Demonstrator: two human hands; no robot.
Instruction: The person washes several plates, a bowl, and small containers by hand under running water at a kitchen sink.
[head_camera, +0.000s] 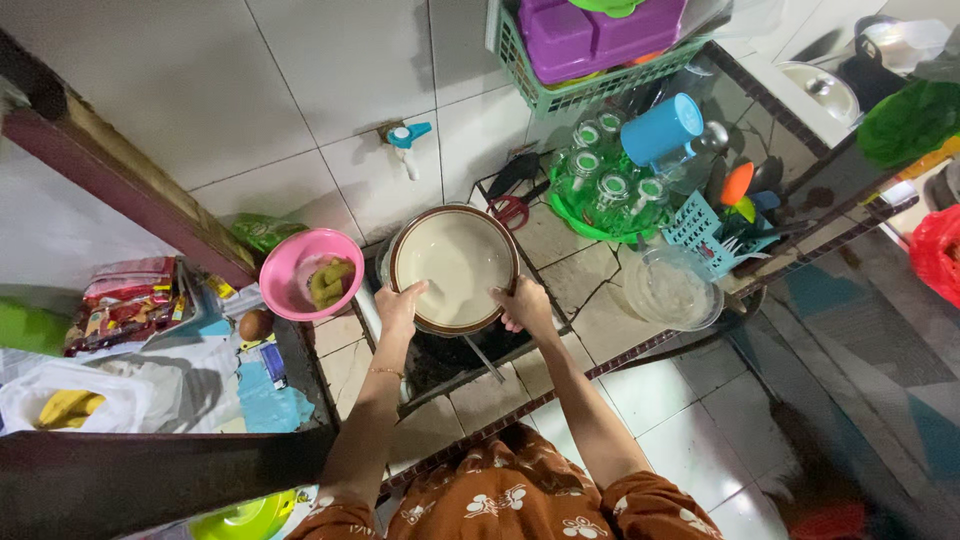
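Presently, at the sink:
- Plate (455, 262): cream, brown-rimmed, stiff and breakable, likely slick when wet; you hold it tilted over the dark sink (450, 360), below the wall tap (407, 137).
- Left hand (400, 303): closed on the plate's near-left rim.
- Right hand (524, 300): closed on its near-right rim; keep both holds at the rim.
- Pink bowl (300, 262): beside the sink's left edge.
- Clear bowl (672, 290): at the right.

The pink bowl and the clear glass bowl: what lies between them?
In the head view, the cream plate with a brown rim lies between the pink bowl and clear glass bowl, held by both hands.
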